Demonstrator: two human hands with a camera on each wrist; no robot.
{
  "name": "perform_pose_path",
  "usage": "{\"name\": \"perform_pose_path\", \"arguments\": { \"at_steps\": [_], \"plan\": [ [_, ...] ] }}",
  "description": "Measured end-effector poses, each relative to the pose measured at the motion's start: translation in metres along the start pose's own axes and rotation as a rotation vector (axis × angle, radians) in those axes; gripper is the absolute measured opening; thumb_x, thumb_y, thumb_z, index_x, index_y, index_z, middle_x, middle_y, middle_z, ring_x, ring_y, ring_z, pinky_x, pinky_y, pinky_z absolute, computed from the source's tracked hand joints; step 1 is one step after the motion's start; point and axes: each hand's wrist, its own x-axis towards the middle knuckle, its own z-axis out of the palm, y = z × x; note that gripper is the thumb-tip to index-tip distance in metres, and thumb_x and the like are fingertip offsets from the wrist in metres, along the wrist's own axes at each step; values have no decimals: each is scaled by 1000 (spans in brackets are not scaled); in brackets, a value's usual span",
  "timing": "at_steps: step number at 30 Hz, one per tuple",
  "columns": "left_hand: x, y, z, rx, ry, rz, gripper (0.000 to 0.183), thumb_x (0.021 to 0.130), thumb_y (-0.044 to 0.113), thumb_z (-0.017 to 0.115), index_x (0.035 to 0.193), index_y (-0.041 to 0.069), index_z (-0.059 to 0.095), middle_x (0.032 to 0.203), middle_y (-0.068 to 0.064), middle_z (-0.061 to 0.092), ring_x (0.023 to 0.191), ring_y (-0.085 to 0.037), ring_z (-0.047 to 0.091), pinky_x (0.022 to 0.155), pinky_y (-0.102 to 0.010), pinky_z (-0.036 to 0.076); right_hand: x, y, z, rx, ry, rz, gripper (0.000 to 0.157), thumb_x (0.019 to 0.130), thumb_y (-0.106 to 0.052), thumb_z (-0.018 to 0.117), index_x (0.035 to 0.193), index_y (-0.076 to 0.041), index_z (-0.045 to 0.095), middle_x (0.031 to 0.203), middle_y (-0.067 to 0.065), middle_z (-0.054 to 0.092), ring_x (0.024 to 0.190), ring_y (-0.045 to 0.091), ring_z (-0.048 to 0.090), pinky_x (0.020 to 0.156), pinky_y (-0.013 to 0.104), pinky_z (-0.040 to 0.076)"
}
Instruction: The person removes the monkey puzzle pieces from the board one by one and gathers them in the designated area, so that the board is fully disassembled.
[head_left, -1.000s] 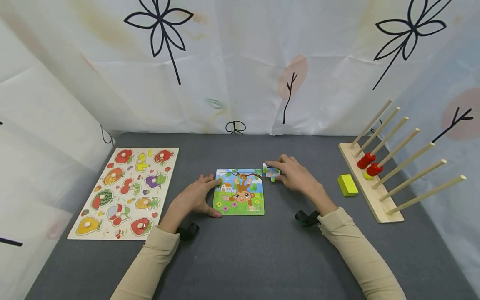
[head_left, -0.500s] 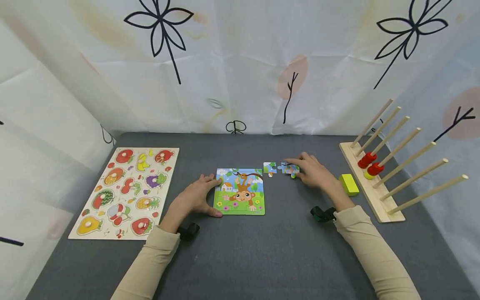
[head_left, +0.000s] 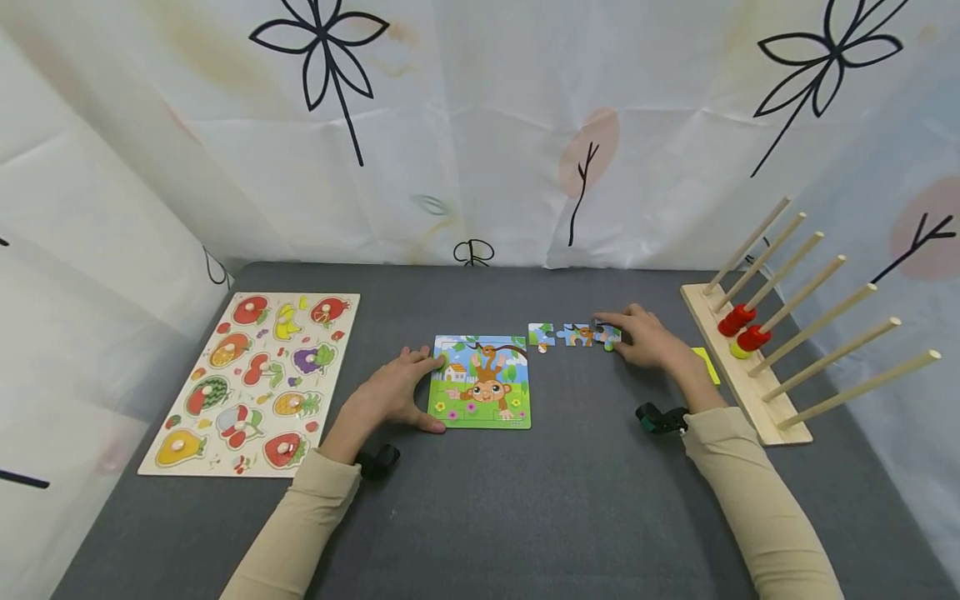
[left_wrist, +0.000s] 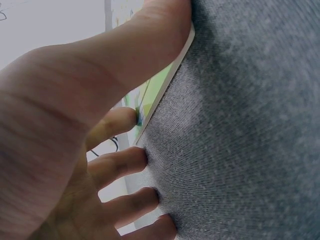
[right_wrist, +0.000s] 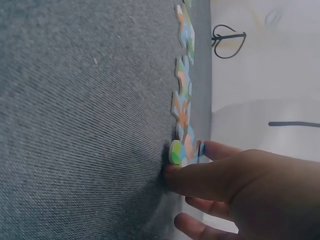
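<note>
A square monkey jigsaw puzzle [head_left: 480, 392] lies flat on the table in front of me. My left hand [head_left: 390, 390] rests at its left side, thumb at the lower corner and index finger on the upper part. In the left wrist view the other fingers [left_wrist: 131, 206] are spread and touch the cloth beside the puzzle. Right of the puzzle, a loose jigsaw piece [head_left: 541, 335] and another jigsaw piece [head_left: 577, 335] lie in a row. My right hand [head_left: 647, 340] pinches the row's end jigsaw piece [right_wrist: 188, 148] between thumb and index finger, at table level.
To the left lies a wooden fruit peg puzzle board [head_left: 255, 383]. At the right stands a wooden bead rack [head_left: 738, 367] with upright pegs and red beads [head_left: 737, 320]. A yellow block [head_left: 707, 364] is partly hidden behind my right wrist. White printed cloth [head_left: 480, 133] hangs behind.
My right hand has moved right along the table with a jigsaw piece, and loose pieces now show in a row behind it. The left hand has stayed on the puzzle.
</note>
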Motion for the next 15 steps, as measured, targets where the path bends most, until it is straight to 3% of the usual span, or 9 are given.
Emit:
{"name": "perform_pose_path", "arguments": {
  "at_steps": [9,15],
  "plan": [
    [0,1,-1,5,0,4,110,67,50,94,156,9,43,166,-23,31,154,-51,26,121,-65,32,-5,2,-8,-5,-44,35,54,97,2,55,150,-3,49,128,35,49,99,39,50,81,52,42],
    [-2,1,-2,2,-1,4,109,68,49,94,156,9,43,166,-23,30,154,-51,25,121,-66,32,-5,0,-6,3,-32,42,53,101,-18,63,150,-3,49,132,35,49,115,48,50,93,64,44]
  ]
}}
